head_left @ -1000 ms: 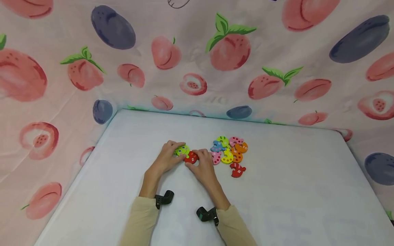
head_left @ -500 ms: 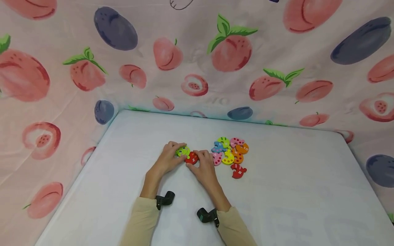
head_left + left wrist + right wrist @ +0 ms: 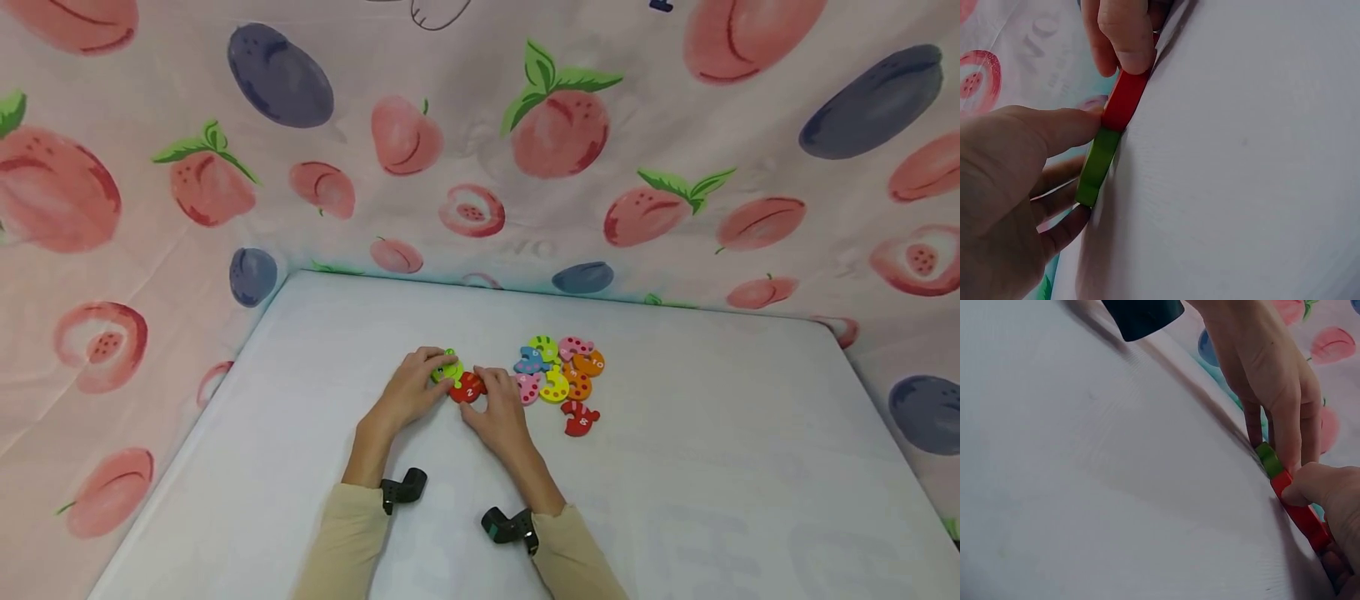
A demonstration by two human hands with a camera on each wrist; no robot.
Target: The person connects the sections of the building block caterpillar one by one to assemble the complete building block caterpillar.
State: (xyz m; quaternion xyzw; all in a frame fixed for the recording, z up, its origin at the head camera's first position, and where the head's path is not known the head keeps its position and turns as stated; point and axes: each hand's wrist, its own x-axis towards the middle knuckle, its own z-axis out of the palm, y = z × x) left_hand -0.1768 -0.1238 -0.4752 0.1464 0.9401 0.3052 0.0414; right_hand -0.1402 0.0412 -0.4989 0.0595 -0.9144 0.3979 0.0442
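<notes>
A green puzzle piece with a smiling face lies at the middle left of the white table, joined to a red puzzle piece marked 2. My left hand grips the green piece, fingers along its far edge and thumb near the seam with the red one. From the other side my right hand pinches the red piece between thumb and fingers. In the left wrist view the green edge and red edge meet in one line close over the tabletop. The right wrist view shows the right thumb against the red piece.
Right of my hands lies a cluster of several coloured, numbered puzzle pieces, among them a yellow piece, a blue piece and an orange piece. A red striped piece lies nearest me. Fruit-printed cloth stands behind the table.
Both hands stay on the joined pieces. The left fingers have shifted slightly on the green piece, showing more of its top, and the right thumb has eased a little away from the red piece's number.
</notes>
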